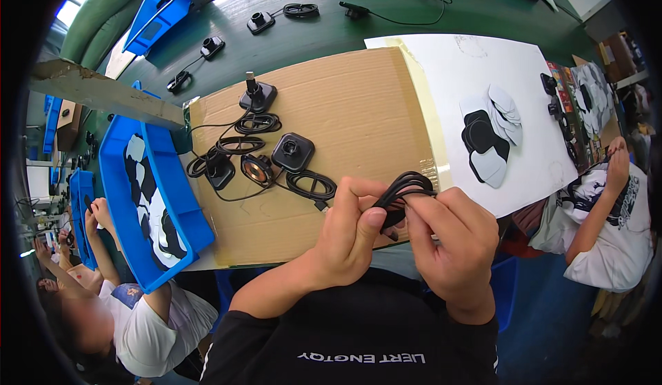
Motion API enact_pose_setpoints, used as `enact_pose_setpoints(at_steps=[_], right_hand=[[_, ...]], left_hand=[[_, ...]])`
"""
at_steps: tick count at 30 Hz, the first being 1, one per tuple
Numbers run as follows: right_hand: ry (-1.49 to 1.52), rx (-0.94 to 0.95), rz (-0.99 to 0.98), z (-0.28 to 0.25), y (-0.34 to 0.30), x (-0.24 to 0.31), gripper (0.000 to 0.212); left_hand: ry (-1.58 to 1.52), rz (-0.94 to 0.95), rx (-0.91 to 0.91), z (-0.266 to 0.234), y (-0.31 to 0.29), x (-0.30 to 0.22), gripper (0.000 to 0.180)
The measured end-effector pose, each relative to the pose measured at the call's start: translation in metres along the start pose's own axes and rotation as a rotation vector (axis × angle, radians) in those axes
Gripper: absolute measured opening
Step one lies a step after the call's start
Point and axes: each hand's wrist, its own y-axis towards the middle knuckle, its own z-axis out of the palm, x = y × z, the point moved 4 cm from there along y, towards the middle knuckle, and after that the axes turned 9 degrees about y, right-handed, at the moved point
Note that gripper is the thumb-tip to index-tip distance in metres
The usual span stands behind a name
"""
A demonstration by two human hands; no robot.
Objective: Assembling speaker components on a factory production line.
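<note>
A coiled black cable [407, 181] is held up between my two hands over the near edge of a cardboard sheet [365, 123]. My left hand [347, 237] pinches the coil's left side with thumb and fingers. Against its right side, the fingers of my right hand [455, 237] are closed on the cable. A dark part below the coil is mostly hidden by my fingers. Left of my hands lie a black square-based device [293, 153], a round piece with a copper-coloured ring [257, 170], and a cable bundle [310, 185]. Farther back, another black device [257, 97] has a metal plug upright on it.
A blue bin [196, 209] with black and white pads stands left. On a white sheet [531, 123] at right lie black pads [483, 137] and white pads [505, 113]. Several cabled devices rest on the green table [331, 37]. Co-workers sit at left and right.
</note>
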Motion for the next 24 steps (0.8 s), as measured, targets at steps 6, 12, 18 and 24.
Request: enact_pose_setpoints(at_steps=[6, 12, 18, 24], right_hand=[[-0.046, 0.027, -0.053, -0.003, 0.003, 0.004, 0.017], [-0.019, 0.091, 0.008, -0.005, 0.008, 0.002, 0.019], [0.047, 0.118, 0.110, -0.003, 0.009, -0.007, 0.019], [0.146, 0.060, 0.180, 0.001, 0.007, -0.017, 0.017]], left_hand=[[-0.262, -0.001, -0.068, 0.006, 0.003, -0.005, 0.022], [-0.373, -0.157, 0.012, -0.001, 0.002, -0.002, 0.021], [-0.358, -0.289, 0.075, 0.001, 0.005, -0.006, 0.017], [-0.168, -0.338, 0.114, -0.007, 0.006, -0.012, 0.018]])
